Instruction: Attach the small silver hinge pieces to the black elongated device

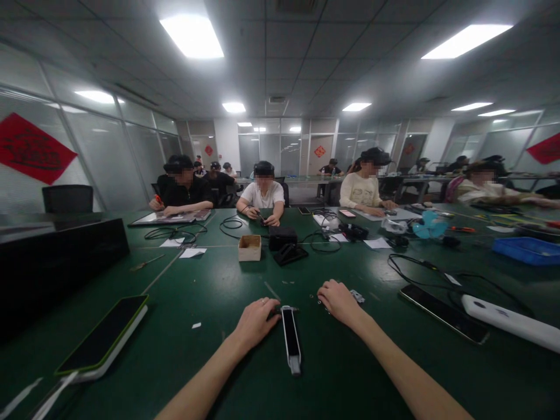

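Note:
A long, narrow white device with a black face [291, 338] lies on the green table [210, 286] between my arms, pointing away from me. My left hand [258, 319] rests beside its far end, fingers curled and touching the device's left edge. My right hand [338, 300] lies knuckles-up to the right of the device, fingers curled under; a small metal part [357, 296] sits just beside it, and tiny screws lie near the fingers. Whether either hand pinches anything is hidden.
A phone in a green case [102, 339] lies at the left, a black phone [444, 313] and a white power strip [511, 322] at the right. A small cardboard box [249, 247], a black box [282, 238], cables and a blue tray [527, 249] lie farther off. Several people sit across the table.

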{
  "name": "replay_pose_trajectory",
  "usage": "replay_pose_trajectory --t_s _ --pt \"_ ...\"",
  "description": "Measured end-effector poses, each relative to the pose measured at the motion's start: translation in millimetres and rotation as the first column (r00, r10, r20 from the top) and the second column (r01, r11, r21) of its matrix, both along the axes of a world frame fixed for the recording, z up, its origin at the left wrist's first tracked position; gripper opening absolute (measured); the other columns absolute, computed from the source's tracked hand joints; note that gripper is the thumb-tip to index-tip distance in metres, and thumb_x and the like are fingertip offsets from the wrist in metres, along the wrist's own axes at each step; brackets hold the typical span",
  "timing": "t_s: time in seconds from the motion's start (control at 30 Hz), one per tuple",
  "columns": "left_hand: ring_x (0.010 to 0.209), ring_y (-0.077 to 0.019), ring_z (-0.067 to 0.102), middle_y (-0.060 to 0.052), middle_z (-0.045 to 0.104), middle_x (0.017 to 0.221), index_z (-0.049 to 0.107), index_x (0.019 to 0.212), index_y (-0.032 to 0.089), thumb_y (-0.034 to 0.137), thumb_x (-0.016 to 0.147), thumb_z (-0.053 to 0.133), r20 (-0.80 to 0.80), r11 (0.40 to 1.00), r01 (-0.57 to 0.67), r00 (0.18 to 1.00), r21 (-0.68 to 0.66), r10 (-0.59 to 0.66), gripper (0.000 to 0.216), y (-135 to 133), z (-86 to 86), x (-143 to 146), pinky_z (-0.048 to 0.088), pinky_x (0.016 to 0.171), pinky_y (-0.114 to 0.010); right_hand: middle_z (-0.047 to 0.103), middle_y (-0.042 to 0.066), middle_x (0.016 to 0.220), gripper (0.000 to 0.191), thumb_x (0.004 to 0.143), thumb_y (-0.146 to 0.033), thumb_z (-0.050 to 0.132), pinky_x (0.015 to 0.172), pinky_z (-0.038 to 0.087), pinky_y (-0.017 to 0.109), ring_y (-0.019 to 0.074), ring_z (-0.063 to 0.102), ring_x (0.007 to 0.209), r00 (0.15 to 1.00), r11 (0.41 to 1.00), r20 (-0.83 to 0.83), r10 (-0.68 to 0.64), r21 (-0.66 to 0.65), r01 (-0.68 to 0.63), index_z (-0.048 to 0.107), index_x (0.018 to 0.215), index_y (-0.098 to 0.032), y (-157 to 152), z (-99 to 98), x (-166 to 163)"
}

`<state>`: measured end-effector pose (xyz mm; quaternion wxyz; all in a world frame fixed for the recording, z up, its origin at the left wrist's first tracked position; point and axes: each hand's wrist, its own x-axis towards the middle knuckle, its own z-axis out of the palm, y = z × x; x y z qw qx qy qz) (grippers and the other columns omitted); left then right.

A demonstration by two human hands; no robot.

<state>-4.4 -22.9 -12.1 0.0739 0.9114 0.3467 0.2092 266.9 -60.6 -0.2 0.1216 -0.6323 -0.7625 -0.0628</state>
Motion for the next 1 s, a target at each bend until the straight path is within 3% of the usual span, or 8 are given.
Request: replay_pose_trajectory --t_s 0.23,0.4,0.57,0.73,1.0 --pt "0.086 -0.0182 0.060 -0.004 0.063 0.098 0.055 0.109 0.021 0.024 0.083 0.056 0.012 1.000 -0.016 1.000 0.009 0.016 0.026 -2.9 -0.6 -0.5 0.047 0.075 -0.029 0.062 0.011 0.087 0.019 0.088 -0.017 0.043 0.072 0.041 0.034 0.0221 0.054 0.081 0.999 0.995 -0.048 0.010 0.098 -0.005 0.062 0.087 -0.015 -5.9 2.1 -16.2" --pt "0.102 -0.0240 0.053 -0.007 0.058 0.110 0.052 0.113 0.021 0.023 0.079 0.056 0.036 0.994 -0.018 0.999 0.112 0.014 0.035 -12.7 7.4 2.0 0.040 0.090 -0.040 0.060 0.008 0.088 0.020 0.092 -0.017 0.038 0.070 0.040 0.031 0.0191 0.052 0.079 0.969 0.974 -0.129 0.210 0.118 -0.195 0.059 0.091 -0.016 -18.1 6.8 -49.5" --pt "0.091 -0.0214 0.053 -0.006 0.060 0.099 0.054 0.100 0.019 0.020 0.081 0.052 0.073 0.973 0.065 0.994 0.223 -0.084 0.019 -19.1 11.7 7.1 0.040 0.080 -0.035 0.060 0.007 0.090 0.023 0.095 -0.017 0.034 0.071 0.040 0.031 0.0181 0.051 0.080 0.907 0.929 -0.213 0.364 0.157 -0.336 0.056 0.091 -0.016 -26.3 4.2 -75.6" --pt "0.082 -0.0184 0.054 -0.004 0.062 0.089 0.056 0.091 0.019 0.020 0.087 0.052 0.088 0.941 0.108 0.986 0.321 -0.143 0.006 -16.8 3.5 9.5 0.037 0.072 -0.032 0.060 0.006 0.089 0.023 0.096 -0.019 0.033 0.072 0.040 0.031 0.0171 0.051 0.079 0.869 0.911 -0.275 0.411 0.165 -0.379 0.055 0.090 -0.016 -29.0 1.0 -79.3" --pt "0.077 -0.0158 0.057 -0.003 0.064 0.084 0.058 0.090 0.019 0.025 0.095 0.046 0.176 0.895 0.124 0.960 0.429 -0.217 0.014 -11.1 -0.1 9.7 0.038 0.069 -0.029 0.060 0.006 0.086 0.020 0.095 -0.019 0.035 0.073 0.040 0.032 0.0175 0.050 0.080 0.843 0.901 -0.323 0.430 0.210 -0.379 0.054 0.089 -0.016 -23.3 -7.5 -74.5"
